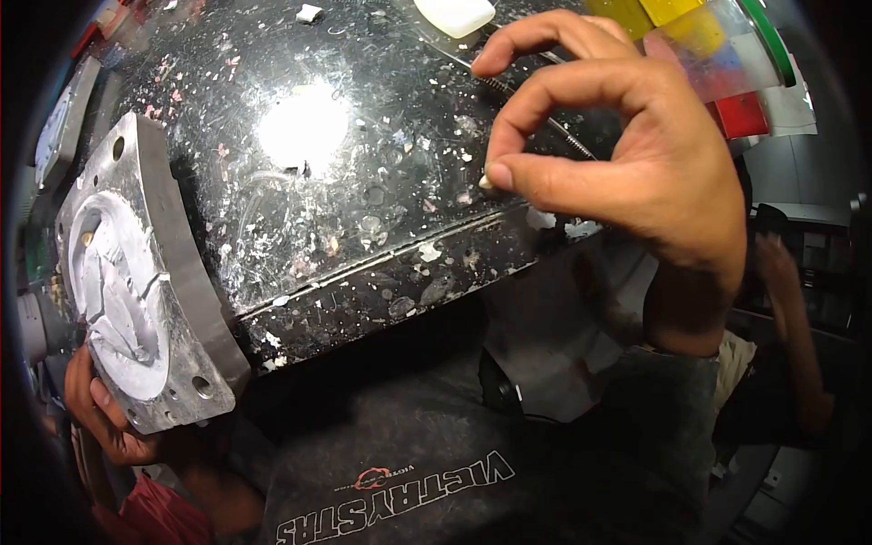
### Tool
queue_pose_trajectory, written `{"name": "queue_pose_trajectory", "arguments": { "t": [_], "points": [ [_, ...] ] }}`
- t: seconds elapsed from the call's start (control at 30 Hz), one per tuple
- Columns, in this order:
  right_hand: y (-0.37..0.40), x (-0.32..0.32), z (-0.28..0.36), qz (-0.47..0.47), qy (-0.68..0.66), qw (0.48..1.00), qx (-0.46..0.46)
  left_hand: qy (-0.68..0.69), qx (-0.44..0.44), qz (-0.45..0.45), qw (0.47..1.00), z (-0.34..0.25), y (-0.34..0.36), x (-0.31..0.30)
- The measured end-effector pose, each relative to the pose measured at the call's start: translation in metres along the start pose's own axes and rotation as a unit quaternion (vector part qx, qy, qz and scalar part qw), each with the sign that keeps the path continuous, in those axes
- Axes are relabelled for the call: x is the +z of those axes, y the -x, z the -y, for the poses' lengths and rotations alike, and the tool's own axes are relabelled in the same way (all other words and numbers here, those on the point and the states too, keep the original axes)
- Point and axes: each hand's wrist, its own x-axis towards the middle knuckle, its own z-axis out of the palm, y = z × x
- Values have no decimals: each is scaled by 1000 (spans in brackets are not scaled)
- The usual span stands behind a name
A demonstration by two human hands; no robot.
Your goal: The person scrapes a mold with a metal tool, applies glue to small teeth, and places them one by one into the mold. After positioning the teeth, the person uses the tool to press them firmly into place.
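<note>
My right hand [627, 136] is raised over the front edge of the bench, thumb and index finger pinched on a small cream-coloured piece [485, 183]. Its other fingers are curled and held apart. At the lower left, my left hand [102, 413] grips the underside of a heavy metal mould half [195, 272], which is tilted up on its side by the bench edge. Cracked white plaster [136, 318] fills the round hollow of the mould half. Several holes show in its corners. Part of my left hand is hidden behind the metal.
White and pink plaster crumbs are scattered over the black bench [381, 136]. A thin metal tool [574, 141] lies behind my right hand. A white object [457, 14] and a clear green-rimmed tub [727, 50] stand at the back. Another person's arm [790, 309] shows at right.
</note>
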Motion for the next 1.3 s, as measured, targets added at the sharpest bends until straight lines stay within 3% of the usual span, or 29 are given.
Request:
{"name": "queue_pose_trajectory", "arguments": {
  "t": [0.1, 0.3, 0.4, 0.5, 0.57, 0.6, 0.7, 0.77, 0.93, 1.03, 1.3],
  "points": [
    [3, 7, -15, -26, 38, 998, -32, 0, -4, 2, 1000, -3, -1, 0],
    [4, 12, -29, -47, 81, 993, -65, 12, 93, 11, 996, 12, 1, -5],
    [1, 9, -15, -28, 8, 999, -45, 6, 97, 19, 995, 15, 2, -5],
    [3, -2, -13, -39, 127, 990, -44, 9, 91, 25, 995, 13, 1, -6],
    [4, -8, -9, -16, -32, 999, 6, 18, 98, 27, 995, 14, -1, -6],
    [10, 0, 7, -48, 39, 998, 12, 17, 103, 33, 994, 14, -3, -7],
    [16, 5, 0, -78, -15, 997, 15, 19, 119, 37, 992, 12, -6, -11],
    [-39, 9, -17, -51, -25, 997, -43, -16, 85, 44, 995, 16, -5, 7],
    [-26, 13, 24, -74, 86, 994, 4, 5, 45, 25, 999, -4, -2, 3],
    [-32, 13, -1, -39, 17, 999, -30, 6, 40, 31, 999, -7, -5, -1],
    [-40, 21, 25, -18, 50, 997, -55, -10, 46, 46, 998, -14, -8, -3]
  ]
}}
